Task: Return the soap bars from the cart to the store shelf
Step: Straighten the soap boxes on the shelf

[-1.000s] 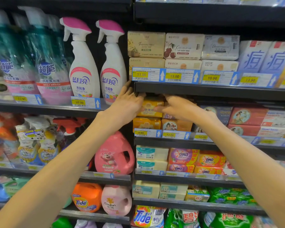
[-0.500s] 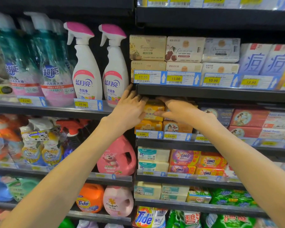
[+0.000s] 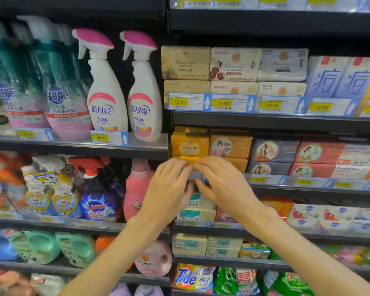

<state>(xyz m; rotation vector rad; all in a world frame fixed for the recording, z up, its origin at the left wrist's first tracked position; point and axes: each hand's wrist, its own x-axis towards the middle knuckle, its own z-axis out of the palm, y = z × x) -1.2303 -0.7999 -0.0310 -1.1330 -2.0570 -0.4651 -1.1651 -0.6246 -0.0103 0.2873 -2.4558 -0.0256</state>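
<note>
Against the earlier frames, both hands were seen lower and nearer the camera: they had been pulled back out of the second soap shelf (image 3: 265, 122) and were now placed in front of its price rail (image 3: 286, 180). The view itself had been shifted, so the shelving appeared larger and slightly blurred. The yellow soap bars (image 3: 189, 144), half hidden by fingers before, were now fully exposed at the left end of that shelf, stacked, with the orange soap boxes (image 3: 230, 146) touching them on the right.

The left hand (image 3: 169, 189) was held with fingers loosely extended and close together, tips at the lower edge of the yellow stack. The right hand (image 3: 224, 186) was held the same way, fingers straight and angled left, tips meeting the left fingertips just below the yellow bars. Nothing was seen pinched or gripped; whether the fingertips actually touched the lower bar could not be told because of blur.

The yellow soap bars were thus located just above and behind both hands. The spray bottles (image 3: 107, 90) were seen on the upper left shelf, well apart from the hands.
</note>
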